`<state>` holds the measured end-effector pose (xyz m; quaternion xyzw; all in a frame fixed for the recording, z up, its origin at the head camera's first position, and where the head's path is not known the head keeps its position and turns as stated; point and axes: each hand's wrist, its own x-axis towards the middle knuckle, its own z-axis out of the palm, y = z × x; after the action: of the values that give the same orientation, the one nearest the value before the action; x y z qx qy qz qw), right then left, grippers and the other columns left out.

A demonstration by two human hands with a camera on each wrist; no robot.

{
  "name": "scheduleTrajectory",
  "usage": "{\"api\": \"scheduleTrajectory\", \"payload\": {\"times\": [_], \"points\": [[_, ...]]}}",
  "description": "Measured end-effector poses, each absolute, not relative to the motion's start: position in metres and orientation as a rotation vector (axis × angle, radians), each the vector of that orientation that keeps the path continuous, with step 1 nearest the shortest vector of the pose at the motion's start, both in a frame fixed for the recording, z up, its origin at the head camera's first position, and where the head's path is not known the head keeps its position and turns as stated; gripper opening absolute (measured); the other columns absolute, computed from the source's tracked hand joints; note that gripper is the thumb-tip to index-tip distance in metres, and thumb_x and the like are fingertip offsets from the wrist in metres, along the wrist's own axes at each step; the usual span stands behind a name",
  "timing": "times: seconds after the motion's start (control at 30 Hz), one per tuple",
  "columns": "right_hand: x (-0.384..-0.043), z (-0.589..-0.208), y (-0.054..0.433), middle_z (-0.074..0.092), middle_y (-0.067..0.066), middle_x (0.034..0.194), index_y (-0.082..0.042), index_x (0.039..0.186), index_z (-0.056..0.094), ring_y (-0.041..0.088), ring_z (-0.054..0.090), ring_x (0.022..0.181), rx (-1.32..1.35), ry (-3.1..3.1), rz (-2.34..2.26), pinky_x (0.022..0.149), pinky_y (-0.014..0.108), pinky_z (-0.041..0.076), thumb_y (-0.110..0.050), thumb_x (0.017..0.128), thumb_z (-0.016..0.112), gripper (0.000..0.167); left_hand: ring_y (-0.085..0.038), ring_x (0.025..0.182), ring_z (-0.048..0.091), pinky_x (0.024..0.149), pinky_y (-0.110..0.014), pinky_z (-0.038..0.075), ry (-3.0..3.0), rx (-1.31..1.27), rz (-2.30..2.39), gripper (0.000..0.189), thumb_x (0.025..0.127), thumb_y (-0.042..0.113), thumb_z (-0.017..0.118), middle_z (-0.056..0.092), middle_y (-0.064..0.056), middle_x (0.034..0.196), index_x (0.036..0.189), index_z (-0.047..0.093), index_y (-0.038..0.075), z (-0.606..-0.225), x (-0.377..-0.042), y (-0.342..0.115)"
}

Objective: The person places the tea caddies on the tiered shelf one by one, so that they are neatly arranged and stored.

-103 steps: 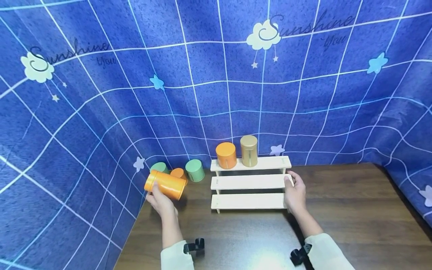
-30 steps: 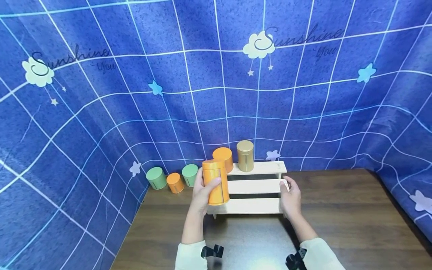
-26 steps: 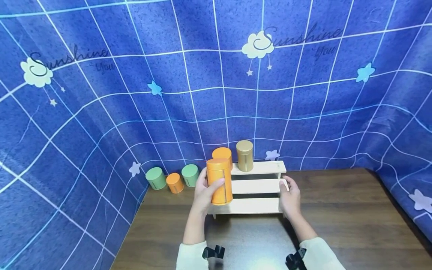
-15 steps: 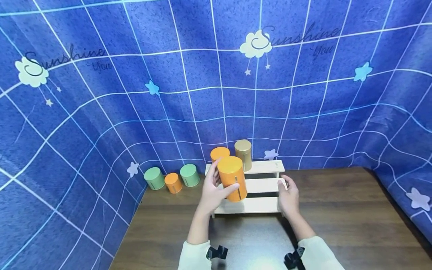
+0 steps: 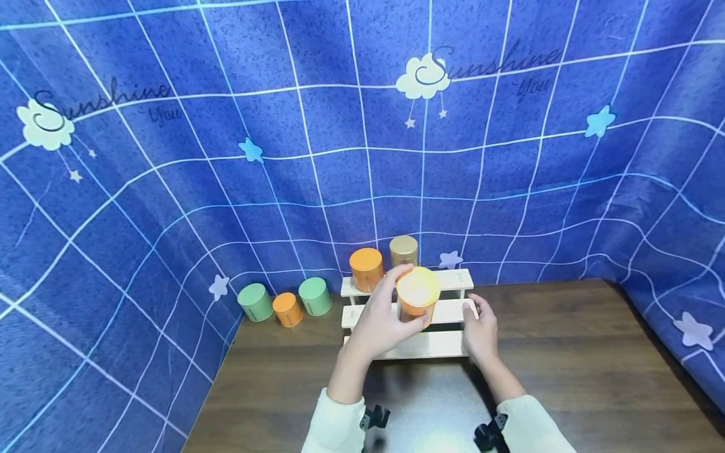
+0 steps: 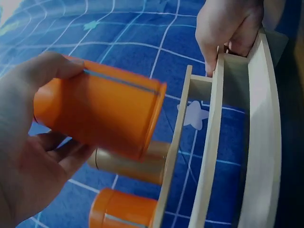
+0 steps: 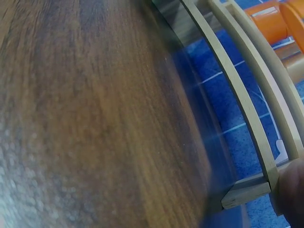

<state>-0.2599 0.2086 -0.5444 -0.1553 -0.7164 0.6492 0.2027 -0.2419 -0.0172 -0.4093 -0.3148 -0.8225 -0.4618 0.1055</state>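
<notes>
Now, head view, left hand [image 5: 375,327]: I see thumb and fingers clasping the large orange canister [image 5: 418,289], just below and right of centre, its round top tipped toward my camera.
Head view, right hand [image 5: 481,330]: it grips the right end of the three-tier wooden rack [image 5: 442,345].
Head view, top tier [image 5: 457,277]: a second orange canister [image 5: 366,270] and a gold canister [image 5: 403,248] stand upright, the gold one's lower part hidden.
Head view, table [image 5: 572,358]: a green canister [image 5: 255,302], a small orange canister [image 5: 287,310] and another green canister [image 5: 314,297] sit lower left.
Left wrist view, long axis: the large orange canister crosses the middle left, its free end toward the top tier; I judge it nearly parallel to the standing pair, slightly tilted. I cannot tell the gap's depth.
Right wrist view, rack end: only part of the right hand shows, lower right.
</notes>
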Motion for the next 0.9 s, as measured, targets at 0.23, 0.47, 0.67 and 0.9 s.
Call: {"api": "scheduleTrajectory", "payload": {"times": [0.23, 0.47, 0.67, 0.9], "points": [[-0.259, -0.542, 0.208, 0.061, 0.026, 0.145, 0.001, 0.148, 0.053, 0.027, 0.055, 0.128, -0.439, -2.002, 1.82, 0.109, 0.032, 0.043, -0.014, 0.109, 0.052, 0.042, -0.017, 0.129, 0.059, 0.103, -0.04, 0.058, -2.352, -1.096, -1.186, 0.085, 0.08, 0.019, 0.09, 0.056, -0.001, 0.149, 0.154, 0.047, 0.024, -0.405, -0.252, 0.001], [-0.258, -0.543, 0.207, 0.064, 0.026, 0.137, 0.002, 0.146, 0.055, 0.012, 0.056, 0.114, -0.415, -1.989, 1.813, 0.092, 0.007, 0.041, -0.014, 0.109, 0.053, 0.04, -0.021, 0.136, 0.056, 0.115, -0.042, 0.051, -2.296, -1.11, -0.898, 0.074, 0.08, 0.021, 0.09, 0.058, -0.002, 0.147, 0.146, 0.057, 0.021, -0.408, -0.261, 0.016], [-0.257, -0.543, 0.207, 0.064, 0.025, 0.138, 0.003, 0.146, 0.055, 0.01, 0.056, 0.113, -0.397, -1.976, 1.819, 0.089, 0.003, 0.04, -0.014, 0.109, 0.053, 0.041, -0.023, 0.134, 0.061, 0.112, -0.045, 0.053, -2.288, -1.08, -0.783, 0.073, 0.079, 0.021, 0.09, 0.058, -0.005, 0.15, 0.144, 0.057, 0.02, -0.408, -0.268, 0.025], [-0.26, -0.546, 0.208, 0.06, 0.025, 0.146, 0.002, 0.146, 0.055, 0.026, 0.053, 0.13, -0.395, -1.979, 1.831, 0.101, 0.016, 0.039, -0.014, 0.109, 0.053, 0.041, -0.024, 0.131, 0.064, 0.105, -0.041, 0.058, -2.298, -1.072, -0.732, 0.071, 0.08, 0.017, 0.088, 0.054, -0.006, 0.151, 0.144, 0.056, 0.02, -0.412, -0.275, 0.034]]}}
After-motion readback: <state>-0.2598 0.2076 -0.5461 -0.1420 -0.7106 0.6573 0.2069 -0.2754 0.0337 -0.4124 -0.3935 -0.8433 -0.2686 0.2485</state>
